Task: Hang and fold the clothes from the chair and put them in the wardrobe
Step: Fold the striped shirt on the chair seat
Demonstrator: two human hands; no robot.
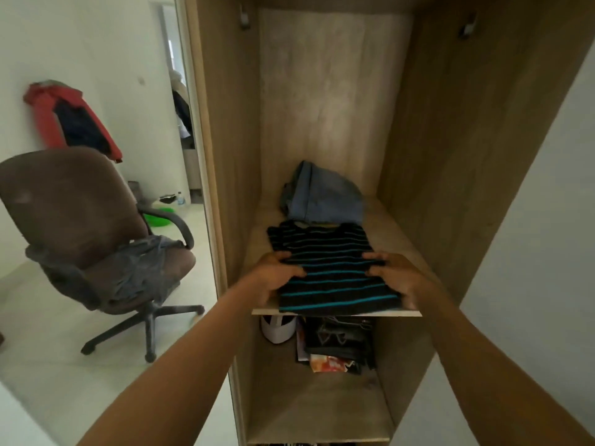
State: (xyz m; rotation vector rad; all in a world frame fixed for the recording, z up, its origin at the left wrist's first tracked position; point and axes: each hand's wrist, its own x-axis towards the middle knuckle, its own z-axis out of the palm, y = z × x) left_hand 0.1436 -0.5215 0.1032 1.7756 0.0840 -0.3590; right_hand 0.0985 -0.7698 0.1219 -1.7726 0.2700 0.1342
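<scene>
A folded black shirt with teal stripes (pixel 331 268) lies on the wooden wardrobe shelf (pixel 415 252), its near end at the shelf's front edge. My left hand (pixel 273 275) grips its left side and my right hand (pixel 396 278) grips its right side, fingers curled over the top of the fabric. Behind it on the same shelf sits a folded pair of blue jeans (pixel 322 194). The brown office chair (pixel 80 226) stands to the left with a grey garment (pixel 141 265) lying on its seat.
The open wardrobe (pixel 434 140) has a lower shelf holding a white object (pixel 278 329) and a pile of dark items and papers (pixel 341 342). A red and dark jacket (pixel 67 120) hangs on the left wall. A doorway lies behind the chair.
</scene>
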